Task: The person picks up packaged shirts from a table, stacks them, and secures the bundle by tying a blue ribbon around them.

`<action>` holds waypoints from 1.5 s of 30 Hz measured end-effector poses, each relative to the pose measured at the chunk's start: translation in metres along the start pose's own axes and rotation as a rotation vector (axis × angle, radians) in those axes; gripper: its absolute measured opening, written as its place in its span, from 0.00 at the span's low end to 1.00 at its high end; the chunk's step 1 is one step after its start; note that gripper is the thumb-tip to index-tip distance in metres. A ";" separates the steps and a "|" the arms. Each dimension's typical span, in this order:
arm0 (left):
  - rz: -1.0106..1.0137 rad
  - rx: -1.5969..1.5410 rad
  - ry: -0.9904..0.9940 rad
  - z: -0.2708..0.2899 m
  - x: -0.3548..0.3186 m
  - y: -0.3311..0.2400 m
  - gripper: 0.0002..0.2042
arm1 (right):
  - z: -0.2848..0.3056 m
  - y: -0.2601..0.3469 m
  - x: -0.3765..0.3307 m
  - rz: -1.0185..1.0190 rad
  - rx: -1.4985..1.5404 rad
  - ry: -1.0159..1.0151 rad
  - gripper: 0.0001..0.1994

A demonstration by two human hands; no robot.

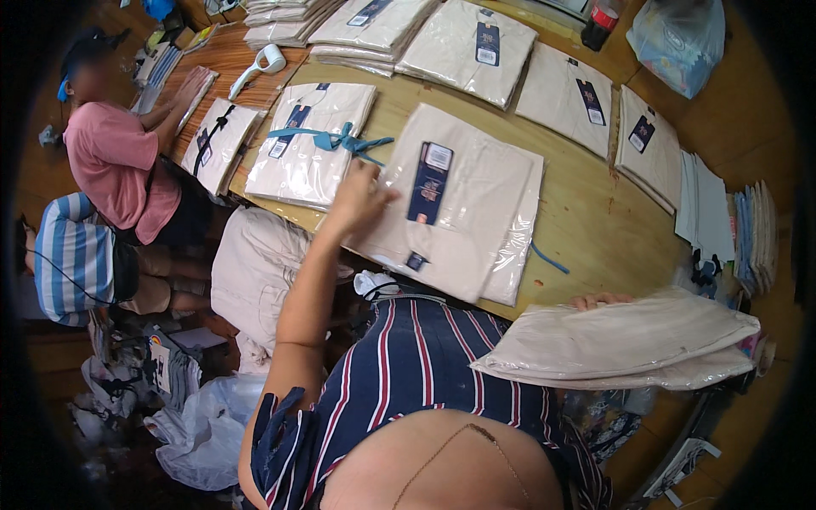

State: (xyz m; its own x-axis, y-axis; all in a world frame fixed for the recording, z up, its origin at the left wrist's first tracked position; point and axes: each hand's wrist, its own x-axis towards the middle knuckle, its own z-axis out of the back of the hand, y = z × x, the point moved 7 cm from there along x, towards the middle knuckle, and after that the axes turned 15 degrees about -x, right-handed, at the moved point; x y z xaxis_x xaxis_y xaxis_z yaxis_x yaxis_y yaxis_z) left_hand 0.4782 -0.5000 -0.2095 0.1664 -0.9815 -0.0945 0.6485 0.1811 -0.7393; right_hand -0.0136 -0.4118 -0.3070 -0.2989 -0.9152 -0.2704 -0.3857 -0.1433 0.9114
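Note:
A folded cream garment [476, 187] with a dark blue hang tag [427, 189] lies before me on the table. Beneath it, a clear plastic bag [512, 272] shows along its right side. My left hand [364, 200] is at the garment's left edge, fingers bent and somewhat apart, with nothing visible in them. My right hand [600, 300] grips the far edge of bagged folded garments [616, 340], held tilted at the table's near right edge; only its fingertips show. Left of the tagged garment sits a bagged bundle [285, 177] tied with a blue fabric strip [327, 138].
More bagged garment stacks [463, 51] line the table's [616, 238] far side. A bottle of dark drink [600, 24] and a plastic bag [677, 42] are at the back right. On the left, a person in pink [115, 161] works beside a black-tied bundle [223, 140]. Cream cloth [255, 268] hangs nearby.

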 end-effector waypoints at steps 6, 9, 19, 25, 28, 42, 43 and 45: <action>-0.117 -0.173 -0.293 0.119 -0.051 -0.024 0.18 | 0.012 0.001 0.000 -0.012 0.003 -0.017 0.33; -0.070 -0.018 -0.445 0.151 -0.073 -0.053 0.19 | 0.018 0.002 -0.001 -0.011 -0.002 -0.040 0.32; -0.389 -0.511 -0.446 0.135 -0.086 -0.090 0.17 | 0.011 0.008 0.017 -0.019 -0.034 0.000 0.32; 0.189 -0.893 -0.111 -0.062 -0.028 0.011 0.26 | -0.027 0.054 0.043 0.096 -0.141 0.112 0.31; 0.068 -0.569 -0.126 -0.082 -0.037 0.017 0.23 | -0.075 0.076 0.053 0.146 -0.145 0.228 0.31; -0.005 -0.684 0.265 -0.077 -0.016 -0.004 0.42 | -0.217 -0.006 0.029 -0.101 -0.552 0.518 0.28; -0.075 -0.671 0.208 -0.083 -0.015 0.004 0.44 | -0.218 -0.003 0.026 -0.081 -0.624 0.527 0.28; -0.021 -0.796 0.192 -0.074 -0.020 -0.003 0.44 | -0.207 -0.002 0.028 0.088 -0.822 0.441 0.30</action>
State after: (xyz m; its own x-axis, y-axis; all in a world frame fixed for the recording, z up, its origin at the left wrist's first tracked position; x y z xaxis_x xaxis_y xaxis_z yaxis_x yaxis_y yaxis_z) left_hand 0.4178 -0.4853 -0.2550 -0.0165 -0.9908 -0.1342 -0.0832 0.1352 -0.9873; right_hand 0.1596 -0.5152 -0.2521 0.1249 -0.9714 -0.2018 0.4106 -0.1345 0.9019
